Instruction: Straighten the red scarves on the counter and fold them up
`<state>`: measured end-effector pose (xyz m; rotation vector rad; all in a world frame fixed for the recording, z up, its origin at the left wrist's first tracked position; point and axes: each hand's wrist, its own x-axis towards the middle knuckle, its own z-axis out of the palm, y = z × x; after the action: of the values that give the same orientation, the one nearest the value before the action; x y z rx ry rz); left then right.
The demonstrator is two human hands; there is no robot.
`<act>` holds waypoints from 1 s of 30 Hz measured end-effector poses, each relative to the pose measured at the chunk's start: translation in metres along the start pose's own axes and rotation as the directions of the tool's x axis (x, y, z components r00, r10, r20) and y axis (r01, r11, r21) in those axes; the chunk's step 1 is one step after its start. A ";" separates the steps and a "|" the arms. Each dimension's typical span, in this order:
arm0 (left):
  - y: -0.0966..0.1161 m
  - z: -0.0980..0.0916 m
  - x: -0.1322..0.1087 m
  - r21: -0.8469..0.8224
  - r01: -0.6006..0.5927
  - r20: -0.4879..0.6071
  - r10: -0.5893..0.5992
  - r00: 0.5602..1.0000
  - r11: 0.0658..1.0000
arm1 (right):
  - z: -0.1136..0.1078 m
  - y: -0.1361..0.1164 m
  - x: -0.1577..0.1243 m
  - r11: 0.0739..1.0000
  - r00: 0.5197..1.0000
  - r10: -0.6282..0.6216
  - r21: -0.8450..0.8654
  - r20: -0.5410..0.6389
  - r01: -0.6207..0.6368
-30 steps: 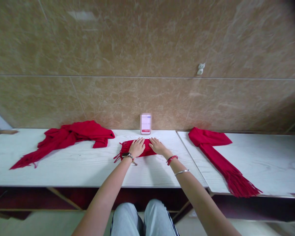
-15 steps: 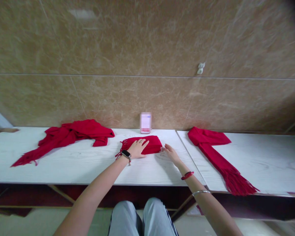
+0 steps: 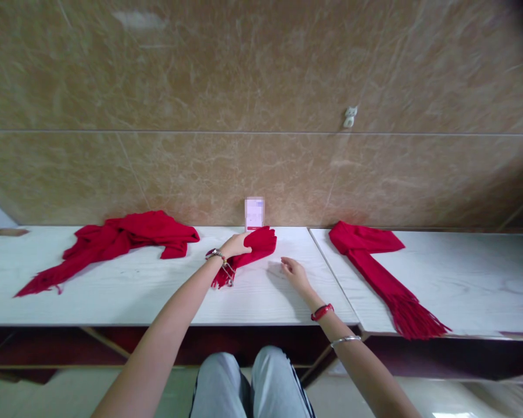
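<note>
White tabletop is exposed at lower centre, above the front edge. Mid-frame, the folded scarf is gripped by the left hand; the right hand, half-curled, is held apart, lower right.

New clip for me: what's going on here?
A person's left hand grips a folded red scarf on a white tabletop, its fringe toward the person. The right hand is just to the right of it, holding nothing. A phone is behind the scarf, by the wall. A rumpled red scarf lies to the left; another, bent at an angle, to the right.
</note>
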<state>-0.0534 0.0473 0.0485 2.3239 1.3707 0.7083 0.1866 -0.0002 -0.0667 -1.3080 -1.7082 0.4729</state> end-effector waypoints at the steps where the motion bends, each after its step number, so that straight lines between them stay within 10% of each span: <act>1: -0.001 0.002 0.002 -0.117 0.020 -0.002 -0.020 1.000 0.993 | 0.002 -0.004 0.000 1.000 1.000 -0.009 0.005 0.006 0.009; 12: 0.021 0.035 -0.001 -0.534 0.195 0.101 -0.167 0.981 0.822 | 0.024 -0.044 -0.004 0.978 0.979 -0.206 0.039 -0.010 0.206; 30: 0.030 0.024 -0.023 -0.675 0.140 0.155 -0.047 0.987 0.724 | 0.019 -0.036 0.004 0.904 0.992 -0.075 0.427 0.103 0.024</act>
<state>-0.0281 0.0115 0.0395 1.6559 0.9316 0.8405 0.1508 -0.0062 -0.0479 -0.9312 -1.6108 0.8546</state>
